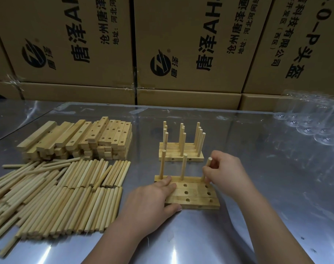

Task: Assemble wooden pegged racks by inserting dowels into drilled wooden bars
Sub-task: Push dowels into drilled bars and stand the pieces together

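Centrally in the head view, a group of drilled wooden bars [192,197] lies side by side on the shiny surface [200,235]. The farthest bar carries two upright dowels [183,166]; the nearer bars show open holes. The left hand [152,202] lies flat with fingers spread on the bars' 9 o'clock end, holding nothing. The right hand [225,174], at 3 o'clock of the bars, pinches a tilted dowel [208,162], its lower end at the far bar's right end. Just beyond, at 12 o'clock, stands a finished rack [181,151] full of upright pegs. At 9 o'clock lie loose dowels [67,197] in rows, with a stack of bars [82,140] behind them. Cardboard boxes [191,44] wall the far edge; clear plastic [314,119] sits at 2 o'clock.
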